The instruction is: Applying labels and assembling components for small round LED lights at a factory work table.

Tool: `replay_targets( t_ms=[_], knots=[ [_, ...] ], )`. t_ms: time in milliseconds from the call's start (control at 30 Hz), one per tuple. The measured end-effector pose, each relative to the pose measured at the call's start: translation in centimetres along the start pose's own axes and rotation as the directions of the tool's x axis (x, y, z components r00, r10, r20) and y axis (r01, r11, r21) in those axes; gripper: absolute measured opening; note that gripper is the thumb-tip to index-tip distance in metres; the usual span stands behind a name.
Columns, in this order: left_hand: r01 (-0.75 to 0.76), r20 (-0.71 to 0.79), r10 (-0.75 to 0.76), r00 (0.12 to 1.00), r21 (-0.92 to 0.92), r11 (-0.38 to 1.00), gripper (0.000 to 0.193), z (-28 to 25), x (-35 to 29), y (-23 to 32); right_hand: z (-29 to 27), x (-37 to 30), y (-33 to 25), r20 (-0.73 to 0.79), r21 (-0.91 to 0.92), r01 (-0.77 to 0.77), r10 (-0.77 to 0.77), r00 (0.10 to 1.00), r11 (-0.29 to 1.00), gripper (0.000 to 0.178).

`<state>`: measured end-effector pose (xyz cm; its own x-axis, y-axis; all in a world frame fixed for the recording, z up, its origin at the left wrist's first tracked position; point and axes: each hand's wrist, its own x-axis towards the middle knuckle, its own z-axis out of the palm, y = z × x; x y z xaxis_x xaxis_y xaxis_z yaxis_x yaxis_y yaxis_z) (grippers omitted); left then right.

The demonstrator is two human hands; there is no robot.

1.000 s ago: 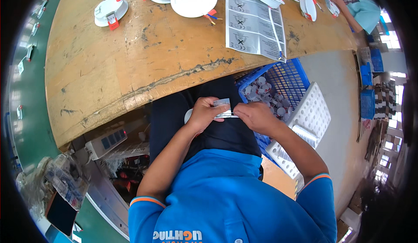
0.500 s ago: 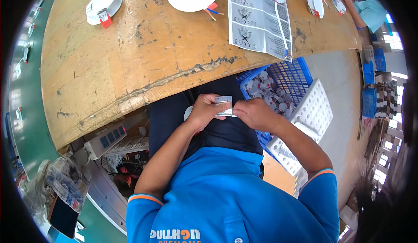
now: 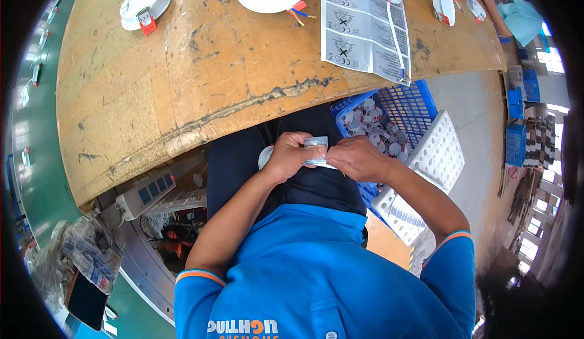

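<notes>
Over my lap, my left hand (image 3: 291, 156) grips a small folded leaflet (image 3: 316, 143), its thumb lying across the printed face. My right hand (image 3: 358, 158) is closed at the leaflet's right edge, fingers pinched together on its corner. Part of a white round light (image 3: 264, 156) shows beside my left hand's wrist; the hand hides the rest of it. Up on the bench, an unfolded printed sheet (image 3: 365, 41) hangs slightly over the edge, with a white cable (image 3: 393, 35) lying across it.
The worn wooden bench (image 3: 182, 77) spans ahead. On it lie several white round downlights (image 3: 146, 6). A blue crate (image 3: 409, 108) of small white parts stands below right, beside a white perforated foam tray (image 3: 439, 150). A power strip (image 3: 146, 194) sits lower left. Another person's arm (image 3: 494, 10) reaches in far right.
The leaflet has tilted a little and shifted slightly right and down between my hands. My right hand's fingers have turned slightly at its edge; both hands keep their hold.
</notes>
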<state>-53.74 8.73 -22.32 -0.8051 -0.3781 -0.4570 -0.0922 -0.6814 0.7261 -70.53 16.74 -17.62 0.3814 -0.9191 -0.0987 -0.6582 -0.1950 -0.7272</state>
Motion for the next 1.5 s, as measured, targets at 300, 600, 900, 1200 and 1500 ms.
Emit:
replay_targets(
  t_ms=[300,600,900,1200,1500],
  knots=[
    [-0.067,0.009,0.067,0.998,0.141,0.988,0.008,-0.2,0.4,-1.1,-1.3,0.2,-0.9,0.135,0.091,-0.041,0.028,0.99,0.995,0.014],
    [-0.075,-0.016,0.078,0.997,0.145,0.987,0.01,0.0,0.3,-0.8,-1.6,0.1,-1.3,0.113,-0.081,0.061,-0.052,0.992,0.995,0.013],
    [-0.009,-0.027,0.013,1.0,0.126,0.992,0.013,0.1,0.2,-0.2,-2.9,1.9,-2.2,0.209,-0.315,0.09,-0.024,0.978,0.945,0.005],
    [0.001,-0.042,0.003,0.999,0.086,0.996,0.013,-0.2,0.2,-0.2,-3.5,2.9,-4.8,0.097,-0.364,-0.04,0.08,0.992,0.93,0.009],
    [-0.023,-0.046,0.03,0.998,0.13,0.991,0.012,0.1,0.3,-0.6,-2.0,1.1,-2.9,0.083,-0.21,0.069,-0.052,0.995,0.975,0.016]
  ],
)
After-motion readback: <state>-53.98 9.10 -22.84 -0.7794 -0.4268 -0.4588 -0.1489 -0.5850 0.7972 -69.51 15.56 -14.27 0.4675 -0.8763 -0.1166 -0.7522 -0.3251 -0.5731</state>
